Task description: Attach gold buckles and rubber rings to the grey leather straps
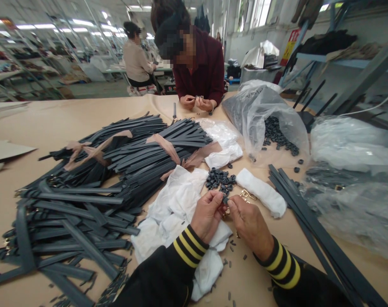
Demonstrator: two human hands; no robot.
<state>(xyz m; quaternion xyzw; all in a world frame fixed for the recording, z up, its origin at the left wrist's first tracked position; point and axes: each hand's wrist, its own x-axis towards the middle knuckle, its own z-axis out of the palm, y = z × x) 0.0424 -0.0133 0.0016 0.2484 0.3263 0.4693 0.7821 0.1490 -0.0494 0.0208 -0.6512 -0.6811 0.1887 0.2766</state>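
Observation:
My left hand [209, 215] and my right hand [249, 221] meet at the middle of the table. Between their fingertips is a small dark grey strap loop [225, 199], pinched from both sides. Just beyond lies a pile of similar dark loops [217, 178]. Gold-coloured buckles [246, 194] show right behind my right fingers. White cloth [173, 204] is spread under and left of my left hand, and a rolled white cloth [261, 192] rests to the right.
Bundles of dark straps [161, 149] tied with pinkish strips and a heap of loose buckled straps [75, 230] cover the left. A clear bag of loops [277, 132] and long straps [322, 230] lie right. Across the table, a co-worker [196, 64] handles small pieces.

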